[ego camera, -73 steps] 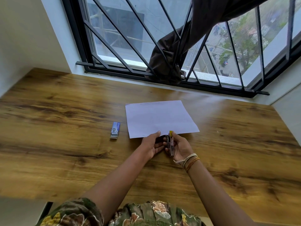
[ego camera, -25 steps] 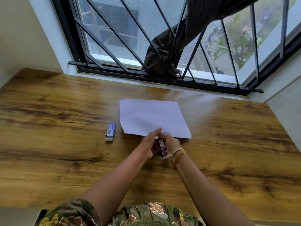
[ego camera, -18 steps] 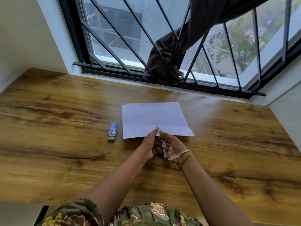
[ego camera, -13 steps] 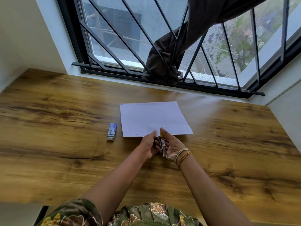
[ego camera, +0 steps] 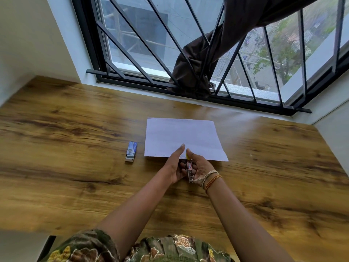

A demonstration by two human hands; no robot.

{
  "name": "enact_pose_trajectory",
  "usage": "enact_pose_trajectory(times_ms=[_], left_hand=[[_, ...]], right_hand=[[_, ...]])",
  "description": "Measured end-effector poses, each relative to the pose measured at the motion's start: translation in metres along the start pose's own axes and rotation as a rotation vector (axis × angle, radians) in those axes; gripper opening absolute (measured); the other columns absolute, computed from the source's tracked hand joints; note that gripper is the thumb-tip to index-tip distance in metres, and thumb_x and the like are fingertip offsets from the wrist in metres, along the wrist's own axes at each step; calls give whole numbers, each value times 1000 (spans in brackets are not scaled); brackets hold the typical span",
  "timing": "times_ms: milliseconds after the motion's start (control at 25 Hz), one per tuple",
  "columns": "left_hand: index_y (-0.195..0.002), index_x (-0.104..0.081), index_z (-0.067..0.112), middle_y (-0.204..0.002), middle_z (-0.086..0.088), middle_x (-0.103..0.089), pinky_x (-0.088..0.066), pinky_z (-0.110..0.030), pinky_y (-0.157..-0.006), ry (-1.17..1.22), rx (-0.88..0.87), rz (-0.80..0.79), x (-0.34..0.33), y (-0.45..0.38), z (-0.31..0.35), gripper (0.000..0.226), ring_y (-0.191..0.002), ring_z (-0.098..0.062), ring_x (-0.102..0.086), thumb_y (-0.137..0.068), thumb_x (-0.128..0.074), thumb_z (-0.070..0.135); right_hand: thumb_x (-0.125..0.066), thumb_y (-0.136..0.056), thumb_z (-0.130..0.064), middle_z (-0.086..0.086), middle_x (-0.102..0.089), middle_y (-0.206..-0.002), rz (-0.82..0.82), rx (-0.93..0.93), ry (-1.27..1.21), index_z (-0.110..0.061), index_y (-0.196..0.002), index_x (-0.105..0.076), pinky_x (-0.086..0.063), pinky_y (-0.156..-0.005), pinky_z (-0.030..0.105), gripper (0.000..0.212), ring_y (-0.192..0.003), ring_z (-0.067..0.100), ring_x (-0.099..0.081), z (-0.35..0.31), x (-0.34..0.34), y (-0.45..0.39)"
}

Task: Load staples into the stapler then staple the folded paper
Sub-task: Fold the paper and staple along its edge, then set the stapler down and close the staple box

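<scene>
1. One small stapler [ego camera: 189,170] is held between the two hands, just above the near edge of the paper and over the table. Only its narrow top side shows, with a yellow tip at the far end; whether it is opened or closed is hard to make out.
2. The right hand [ego camera: 201,168] curls around the right side of the stapler and grips it, thumb pointing far.
3. The left hand [ego camera: 174,167] is at the left side of the stapler, thumb stretched up; its fingers are curled against the stapler, but their tips are hidden behind the hand.
4. One white sheet of paper [ego camera: 182,138] lies flat on the table, just far of the hands. A fold cannot be made out on it.
5. One small blue box of staples [ego camera: 131,151] lies on the table to the left of the paper, apart from it. Its near end is pulled open and shows a grey metallic strip; the number of staples cannot be told.
6. The wooden table [ego camera: 75,176] carries all this; its near edge is partly cut off by the arms and a patterned sleeve [ego camera: 85,246].
7. Far behind, a barred window [ego camera: 141,44] has a dark curtain [ego camera: 198,69] pushed through the bars.
</scene>
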State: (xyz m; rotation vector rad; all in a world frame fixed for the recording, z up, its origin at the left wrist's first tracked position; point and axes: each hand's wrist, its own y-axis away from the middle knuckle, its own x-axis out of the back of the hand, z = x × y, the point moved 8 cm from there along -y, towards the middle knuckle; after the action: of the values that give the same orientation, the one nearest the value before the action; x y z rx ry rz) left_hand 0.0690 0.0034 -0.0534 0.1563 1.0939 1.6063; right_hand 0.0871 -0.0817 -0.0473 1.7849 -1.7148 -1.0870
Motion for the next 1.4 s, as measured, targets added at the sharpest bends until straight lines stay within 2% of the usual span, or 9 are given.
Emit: enact_pose_trajectory(times_ms=[160,240,320,440,560,720,960,1080,1400], left_hand=[[-111,-59,8,-49,-1,-58,-46,-23,-48,-23,-42,-2,-3,-1,3,53,-45,-14,-55,-82,-65,52],[-112,-59,6,-62,-6,-61,-49,-23,-46,-8,-34,21,-2,-1,4,51,-53,-18,-59,-84,-65,49],[-112,-59,5,-74,-11,-62,-49,-24,-45,1,-5,-5,-3,1,2,52,-57,-21,-61,-86,-62,50],[-110,-55,4,-66,-8,-55,-42,-22,-42,60,9,-21,3,1,0,48,-47,-19,-52,-91,-50,47],[-125,-44,8,-86,-16,-63,-54,-29,-47,184,-23,-9,5,4,1,39,-59,-24,-62,-96,-45,33],[-129,-39,0,-121,-26,-60,-59,-43,-67,175,-90,28,6,4,1,33,-93,-38,-66,-99,-42,14],[-131,-39,-3,-108,-24,-66,-61,-38,-59,139,-81,64,7,-1,-1,36,-92,-35,-68,-99,-42,13],[-131,-39,-3,-105,-23,-66,-58,-39,-61,122,-66,55,7,0,-2,35,-95,-35,-67,-100,-42,12],[-132,-37,-3,-115,-28,-64,-57,-41,-69,109,-56,60,7,0,-2,36,-101,-38,-67,-99,-43,10]], right_hand=[[-83,-69,-28,23,-68,-84,107,31,-22,7,-108,-61,-53,-42,29,57,-55,27,-66,1,1,-10],[-85,-65,-23,23,-67,-77,172,61,-69,8,-106,-61,-54,-46,33,57,-54,30,-66,1,3,-11],[-84,-66,-27,20,-68,-78,124,66,-51,6,-105,-61,-56,-51,35,56,-60,30,-67,1,4,-7],[-77,-75,-39,12,-68,-81,-45,44,19,3,-106,-62,-56,-49,28,53,-58,20,-67,3,3,6],[-72,-79,-41,9,-68,-79,-53,81,20,1,-101,-64,-54,-47,25,47,-56,17,-64,-1,18,13],[-68,-84,-39,11,-68,-75,135,216,141,-2,-88,-65,-50,-42,23,38,-52,16,-62,-24,51,15],[-66,-84,-34,11,-58,-64,515,566,839,-5,-65,-64,-53,-61,39,35,-65,28,-57,-74,108,24],[-70,-81,-28,22,-64,-88,733,674,1123,-4,-85,-70,-48,-76,37,24,-89,35,-59,-90,127,37],[-75,-75,-32,26,-57,-111,949,648,1300,-1,-104,-64,-48,-85,46,44,-104,43,-54,-101,145,44]])
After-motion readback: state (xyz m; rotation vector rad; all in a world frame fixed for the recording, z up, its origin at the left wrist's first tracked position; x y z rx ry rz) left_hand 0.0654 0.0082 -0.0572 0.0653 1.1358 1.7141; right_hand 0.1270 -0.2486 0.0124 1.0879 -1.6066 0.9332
